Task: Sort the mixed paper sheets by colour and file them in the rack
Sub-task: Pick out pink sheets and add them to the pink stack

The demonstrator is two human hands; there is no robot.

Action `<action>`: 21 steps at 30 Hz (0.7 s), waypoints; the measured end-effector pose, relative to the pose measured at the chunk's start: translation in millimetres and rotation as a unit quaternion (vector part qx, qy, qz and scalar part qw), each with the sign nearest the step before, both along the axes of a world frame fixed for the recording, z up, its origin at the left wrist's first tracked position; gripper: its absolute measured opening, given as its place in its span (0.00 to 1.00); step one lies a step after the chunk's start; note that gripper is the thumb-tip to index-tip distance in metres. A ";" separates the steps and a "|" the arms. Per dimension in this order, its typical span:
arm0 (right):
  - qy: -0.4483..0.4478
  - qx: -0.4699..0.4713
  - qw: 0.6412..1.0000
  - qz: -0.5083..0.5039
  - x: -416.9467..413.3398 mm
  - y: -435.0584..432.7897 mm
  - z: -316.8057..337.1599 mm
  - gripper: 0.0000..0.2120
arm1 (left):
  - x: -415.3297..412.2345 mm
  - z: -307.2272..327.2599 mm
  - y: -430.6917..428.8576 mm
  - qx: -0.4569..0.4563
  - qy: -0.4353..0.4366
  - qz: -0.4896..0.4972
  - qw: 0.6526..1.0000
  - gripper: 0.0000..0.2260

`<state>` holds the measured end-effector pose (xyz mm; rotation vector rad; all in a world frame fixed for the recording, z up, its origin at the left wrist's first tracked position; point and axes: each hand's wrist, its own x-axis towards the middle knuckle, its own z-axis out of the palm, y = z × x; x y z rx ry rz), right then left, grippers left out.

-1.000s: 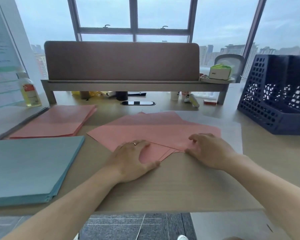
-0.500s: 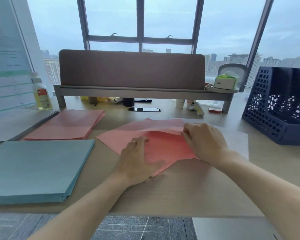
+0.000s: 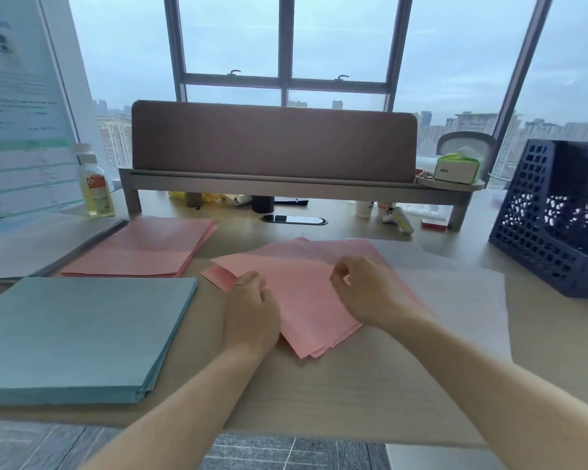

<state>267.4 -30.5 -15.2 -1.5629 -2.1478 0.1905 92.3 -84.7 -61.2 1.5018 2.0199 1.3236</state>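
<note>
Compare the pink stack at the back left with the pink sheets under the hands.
The back pink stack is squared, edges nearly flush; the loose pink sheets are fanned, corners splayed. No hand is at the back pink stack; the left hand and right hand are at the loose pink sheets. The loose pink sheets point a corner at the person; the back pink stack shows a long edge. Both are the same pink paper.

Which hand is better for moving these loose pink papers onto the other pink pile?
Left, probably. The left hand grips the loose pink sheets on the side nearest the pink pile; the right hand hovers on the far side, holding nothing.
</note>
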 end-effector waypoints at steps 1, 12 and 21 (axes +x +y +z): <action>0.006 -0.016 0.999 -0.029 14.2 9.6 -0.5 0.12 | 0.1 -0.6 1.4 -0.008 0.014 0.006 1.000 0.19; -0.065 -0.175 0.979 -0.083 27.9 50.0 -10.0 0.38 | 3.9 -13.4 7.9 -0.068 0.200 -0.013 0.977 0.17; -0.033 -0.252 0.962 -0.098 23.3 56.3 2.1 0.41 | 9.3 -10.4 6.9 -0.076 0.248 -0.029 0.965 0.21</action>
